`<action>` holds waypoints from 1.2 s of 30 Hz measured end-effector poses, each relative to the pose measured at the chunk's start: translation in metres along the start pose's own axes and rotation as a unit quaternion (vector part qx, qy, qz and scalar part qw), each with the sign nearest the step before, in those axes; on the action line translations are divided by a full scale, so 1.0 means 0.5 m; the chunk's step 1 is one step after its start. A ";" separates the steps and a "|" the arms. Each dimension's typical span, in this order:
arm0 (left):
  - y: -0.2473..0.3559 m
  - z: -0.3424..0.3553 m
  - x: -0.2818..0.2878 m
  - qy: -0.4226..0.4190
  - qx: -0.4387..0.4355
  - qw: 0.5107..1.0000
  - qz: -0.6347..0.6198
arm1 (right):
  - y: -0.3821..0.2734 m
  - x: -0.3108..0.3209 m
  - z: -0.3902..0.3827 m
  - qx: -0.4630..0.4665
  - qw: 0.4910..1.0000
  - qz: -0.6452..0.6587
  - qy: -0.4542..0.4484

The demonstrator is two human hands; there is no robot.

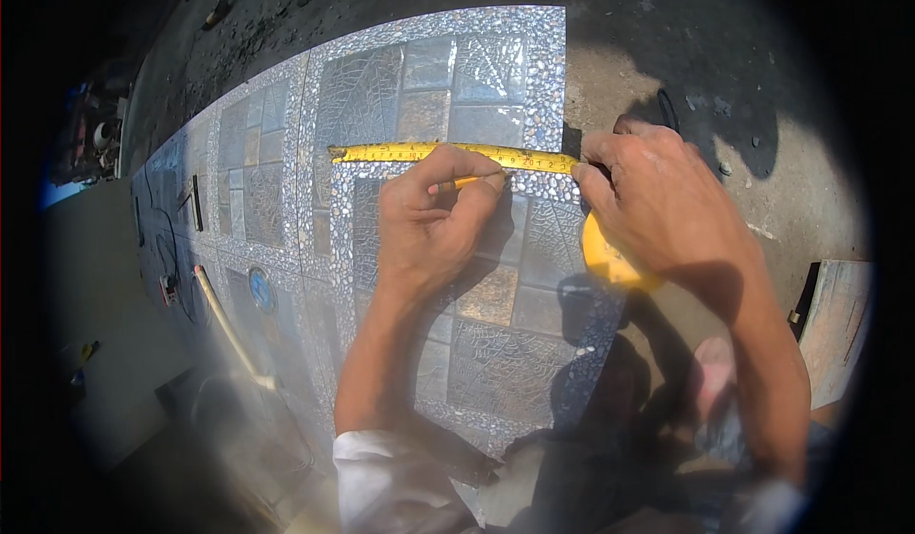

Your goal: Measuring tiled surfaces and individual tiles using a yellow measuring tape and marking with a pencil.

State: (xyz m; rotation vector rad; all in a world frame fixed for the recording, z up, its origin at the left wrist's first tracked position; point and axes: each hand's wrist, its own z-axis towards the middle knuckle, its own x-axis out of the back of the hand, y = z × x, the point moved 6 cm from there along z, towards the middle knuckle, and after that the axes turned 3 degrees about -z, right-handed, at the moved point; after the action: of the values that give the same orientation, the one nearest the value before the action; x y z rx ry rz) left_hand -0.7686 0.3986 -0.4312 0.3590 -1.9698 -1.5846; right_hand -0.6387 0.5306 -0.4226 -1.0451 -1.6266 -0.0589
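A yellow tape measure blade (457,154) lies stretched across a patterned stone-and-pebble floor tile (486,296). Its yellow case (610,256) hangs below my right hand (658,186), whose fingers pinch the blade near the tile's right edge. Just under the blade, my left hand (434,210) is closed around a slim yellow pencil (467,181). The pencil's tip points right, close to the pebble band along the tile's joint. Both forearms come up from the lower edge, and their shadows fall over the tile.
More patterned tiles (257,153) extend to the left. On them lie a pale long-handled tool (229,329), a round blue piece (261,289) and a dark cord (173,239). Bare grey ground (629,67) borders the tiles at the right and far side. A board (837,329) lies at the right.
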 end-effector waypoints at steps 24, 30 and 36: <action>-0.006 -0.001 0.001 -0.032 -0.028 0.999 0.013 | 0.004 0.002 -0.003 0.017 1.000 0.004 0.015; 0.002 0.002 0.000 -0.005 -0.030 0.999 0.022 | 0.003 0.002 -0.006 0.028 0.999 0.012 0.031; -0.010 -0.001 0.008 -0.028 -0.015 0.999 -0.007 | 0.005 -0.003 -0.005 0.022 0.999 0.011 0.031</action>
State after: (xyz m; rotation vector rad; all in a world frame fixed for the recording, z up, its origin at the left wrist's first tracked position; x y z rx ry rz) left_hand -0.7721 0.3947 -0.4350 0.3216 -1.9871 -1.6473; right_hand -0.6355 0.5299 -0.4240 -1.0173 -1.5548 -0.0408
